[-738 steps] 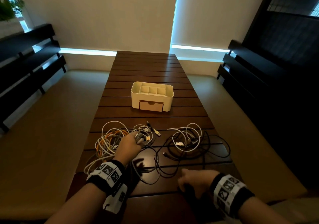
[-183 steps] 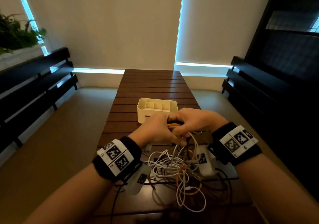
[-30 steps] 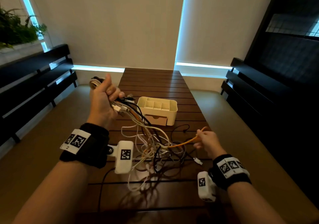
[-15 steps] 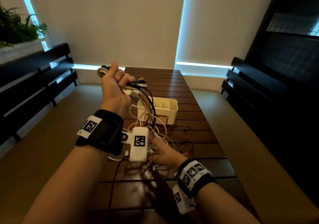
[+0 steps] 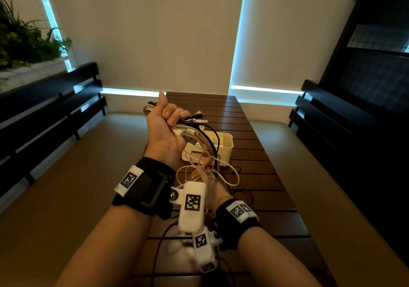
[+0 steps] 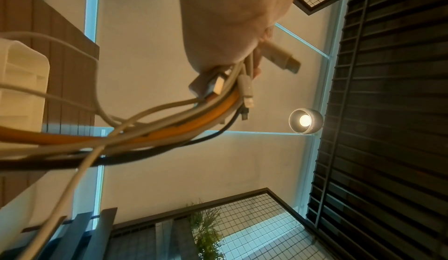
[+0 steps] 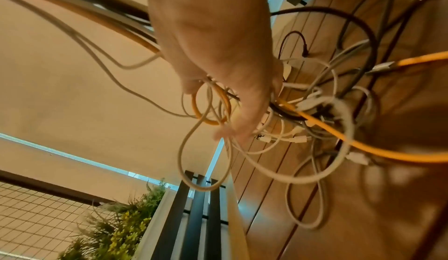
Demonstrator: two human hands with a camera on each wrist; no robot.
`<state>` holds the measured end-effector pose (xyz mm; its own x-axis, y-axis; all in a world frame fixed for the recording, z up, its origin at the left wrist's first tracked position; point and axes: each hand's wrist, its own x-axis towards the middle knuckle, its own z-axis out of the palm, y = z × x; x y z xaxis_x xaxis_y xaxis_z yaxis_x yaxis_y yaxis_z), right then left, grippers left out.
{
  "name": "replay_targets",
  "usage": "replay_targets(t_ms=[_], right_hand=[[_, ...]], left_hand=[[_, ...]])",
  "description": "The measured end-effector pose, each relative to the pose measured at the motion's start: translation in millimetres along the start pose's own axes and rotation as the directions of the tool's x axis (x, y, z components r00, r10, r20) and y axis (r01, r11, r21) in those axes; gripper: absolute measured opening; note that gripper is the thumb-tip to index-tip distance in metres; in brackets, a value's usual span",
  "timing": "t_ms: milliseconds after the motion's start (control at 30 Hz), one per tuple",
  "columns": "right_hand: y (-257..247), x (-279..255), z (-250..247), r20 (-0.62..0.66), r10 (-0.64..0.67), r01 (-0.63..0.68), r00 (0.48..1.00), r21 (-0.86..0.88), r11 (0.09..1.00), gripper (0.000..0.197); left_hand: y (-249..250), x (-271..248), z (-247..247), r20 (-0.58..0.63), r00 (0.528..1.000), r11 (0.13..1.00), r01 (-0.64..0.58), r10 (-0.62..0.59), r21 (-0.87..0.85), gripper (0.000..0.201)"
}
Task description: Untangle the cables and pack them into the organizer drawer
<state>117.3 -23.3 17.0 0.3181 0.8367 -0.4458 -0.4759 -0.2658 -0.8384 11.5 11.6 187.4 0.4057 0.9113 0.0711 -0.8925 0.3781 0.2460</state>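
My left hand (image 5: 170,120) is raised above the table, thumb up, and grips a bundle of cable ends (image 5: 197,135): white, orange and black, with plugs sticking out. The left wrist view shows that left hand (image 6: 230,34) closed round the bundle (image 6: 169,130). The strands hang down into a tangle (image 5: 221,176) on the table. My right hand (image 5: 204,177), partly hidden behind the wrist camera, reaches into it. In the right wrist view the right hand's (image 7: 218,72) thumb and fingers hook through white and orange loops (image 7: 211,110). The cream organizer (image 5: 225,142) stands just beyond.
The slatted wooden table (image 5: 221,109) runs away from me, with beige cushioned seats on both sides. Dark slatted benches (image 5: 44,114) (image 5: 343,120) flank them. Plants (image 5: 22,43) stand at the far left. More cable loops (image 7: 315,168) lie on the table by the right hand.
My left hand has held the bundle up and shifted slightly right. My right hand let go of the orange cable it had pulled right and moved back into the tangle beneath the left wrist.
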Motion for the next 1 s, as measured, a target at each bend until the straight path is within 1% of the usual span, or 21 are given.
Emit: replay_targets(t_ms=[33, 100, 133, 200, 267, 333, 400, 467, 533, 567, 600, 633, 667, 700, 733, 767, 800, 833, 900, 967, 1000], right_hand=[[-6, 0, -6, -0.056, -0.086, 0.082, 0.995, -0.063, 0.995, 0.014], [-14, 8, -24, -0.176, -0.264, 0.177, 0.948, -0.4, 0.899, 0.008], [-17, 12, -35, -0.188, -0.335, 0.177, 0.923, -0.568, 0.804, 0.014], [-23, 17, -54, -0.177, -0.429, 0.16, 0.886, -0.751, 0.641, 0.03], [-34, 16, -71, -0.194, -0.51, 0.167, 0.838, -0.798, 0.579, 0.026], [-43, 14, -89, -0.193, -0.556, 0.221, 0.809, -0.775, 0.591, 0.026], [-55, 11, -101, -0.184, -0.568, 0.263, 0.802, -0.744, 0.614, 0.035], [-66, 6, -107, -0.161, -0.553, 0.272, 0.818, -0.738, 0.618, 0.039], [-75, 2, -111, -0.15, -0.545, 0.303, 0.825, -0.695, 0.651, 0.03], [-78, 0, -112, -0.19, -0.575, 0.291, 0.796, -0.712, 0.639, 0.021], [-82, -2, -113, -0.251, -0.636, 0.23, 0.73, -0.786, 0.574, 0.016], [-83, -3, -116, -0.292, -0.706, 0.104, 0.645, -0.882, 0.459, 0.026], [-84, -5, -118, -0.282, -0.754, -0.038, 0.593, -0.946, 0.323, 0.041], [-84, -9, -117, -0.225, -0.791, -0.153, 0.568, -0.974, 0.167, 0.053], [-84, -12, -116, -0.162, -0.802, -0.228, 0.575, -0.973, 0.033, 0.058], [-86, -16, -115, -0.106, -0.8, -0.261, 0.59, -0.963, -0.065, 0.058], [-87, -17, -117, -0.102, -0.79, -0.271, 0.604, -0.959, -0.083, 0.056], [-89, -19, -118, -0.165, -0.777, -0.27, 0.608, -0.963, -0.007, 0.055], [-92, -20, -120, -0.394, -0.646, -0.31, 0.654, -0.918, 0.247, 0.061], [-95, -20, -117, -0.565, -0.39, -0.27, 0.727, -0.758, 0.594, 0.069], [-96, -15, -116, -0.579, -0.258, -0.174, 0.773, -0.585, 0.792, 0.064]], left_hand=[[4, 0, 0, 0.006, 1.0, 1.0, -0.013, 0.013, -0.002, 0.048], [17, 2, -1, 0.009, 0.998, 0.998, -0.069, 0.069, 0.013, 0.048], [26, 3, -2, 0.002, 0.995, 0.994, -0.103, 0.103, 0.024, 0.047], [46, 7, -4, -0.026, 0.985, 0.986, -0.167, 0.168, 0.026, 0.045], [65, 11, -7, -0.051, 0.974, 0.975, -0.221, 0.221, 0.0, 0.043], [74, 12, -12, -0.074, 0.964, 0.967, -0.255, 0.254, 0.001, 0.043], [73, 11, -15, -0.09, 0.958, 0.962, -0.27, 0.271, 0.025, 0.042], [69, 11, -16, -0.106, 0.955, 0.961, -0.275, 0.277, 0.033, 0.042], [67, 13, -16, -0.123, 0.952, 0.96, -0.277, 0.281, 0.047, 0.042], [66, 13, -16, -0.131, 0.949, 0.958, -0.282, 0.288, 0.061, 0.042], [65, 14, -17, -0.14, 0.945, 0.955, -0.286, 0.294, 0.073, 0.041], [65, 14, -18, -0.147, 0.942, 0.953, -0.292, 0.301, 0.081, 0.041], [65, 15, -18, -0.151, 0.939, 0.95, -0.299, 0.31, 0.089, 0.04], [65, 15, -19, -0.156, 0.935, 0.947, -0.307, 0.319, 0.099, 0.04], [66, 16, -20, -0.162, 0.931, 0.944, -0.313, 0.327, 0.106, 0.039], [66, 16, -22, -0.17, 0.928, 0.943, -0.315, 0.33, 0.11, 0.039], [67, 16, -23, -0.178, 0.927, 0.942, -0.315, 0.331, 0.113, 0.039], [66, 17, -25, -0.183, 0.926, 0.943, -0.311, 0.329, 0.121, 0.04], [63, 17, -28, -0.181, 0.929, 0.943, -0.298, 0.322, 0.146, 0.042], [59, 16, -29, -0.171, 0.932, 0.942, -0.292, 0.319, 0.164, 0.044], [57, 16, -29, -0.17, 0.933, 0.942, -0.291, 0.318, 0.166, 0.044]])
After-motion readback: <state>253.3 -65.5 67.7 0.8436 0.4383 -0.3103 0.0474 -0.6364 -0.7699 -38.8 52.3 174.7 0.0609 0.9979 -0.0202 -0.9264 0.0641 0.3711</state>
